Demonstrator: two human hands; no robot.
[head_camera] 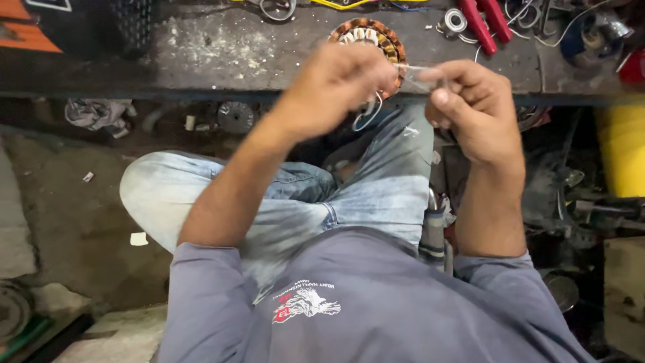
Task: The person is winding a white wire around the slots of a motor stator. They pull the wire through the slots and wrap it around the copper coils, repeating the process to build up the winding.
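My left hand [339, 84] and my right hand [470, 101] are raised close together in front of a low dark workbench [222, 54]. Between them they pinch a thin clear sleeve or tube [420, 74], blurred by motion, and a loop of pale wire [366, 117] hangs below my left hand. Just behind my left hand a round motor stator [373, 33] with copper windings lies on the bench, partly hidden by my fingers. I sit with knees bent, in light blue jeans [295, 202].
Red-handled pliers [484, 20] and loose wires lie at the back right of the bench. A yellow container [625, 148] stands at the right. A crumpled rag [94, 114] and small parts lie under the bench. Dirty floor stretches to the left.
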